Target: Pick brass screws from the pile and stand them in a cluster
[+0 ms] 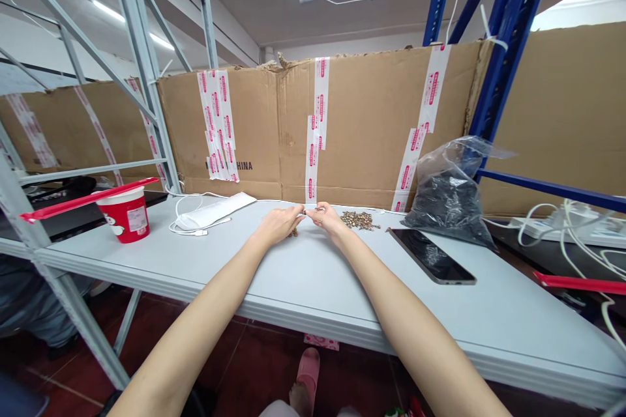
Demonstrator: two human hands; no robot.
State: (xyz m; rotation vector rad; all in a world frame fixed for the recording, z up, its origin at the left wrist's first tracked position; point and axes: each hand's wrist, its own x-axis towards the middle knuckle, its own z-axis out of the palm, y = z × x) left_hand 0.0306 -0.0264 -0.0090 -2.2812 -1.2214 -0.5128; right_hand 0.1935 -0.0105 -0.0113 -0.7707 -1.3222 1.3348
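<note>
My left hand (278, 224) and my right hand (325, 218) rest on the white folding table (195, 257), fingertips meeting at the centre. A tiny metal part seems pinched between them, too small to identify. A loose pile of small brass-coloured metal parts (359, 220) lies just right of my right hand. A few similar bits (293, 232) sit under my left fingers. Farther right slumps a clear plastic bag of dark small parts (447, 202).
A black tablet (430, 256) lies right of the pile. At left stand a red paper tub (126, 216) under a red strip, a white pouch (212, 211) and a white cable (188, 225). Cardboard sheets with tape (342, 124) back the table; metal shelving uprights flank it.
</note>
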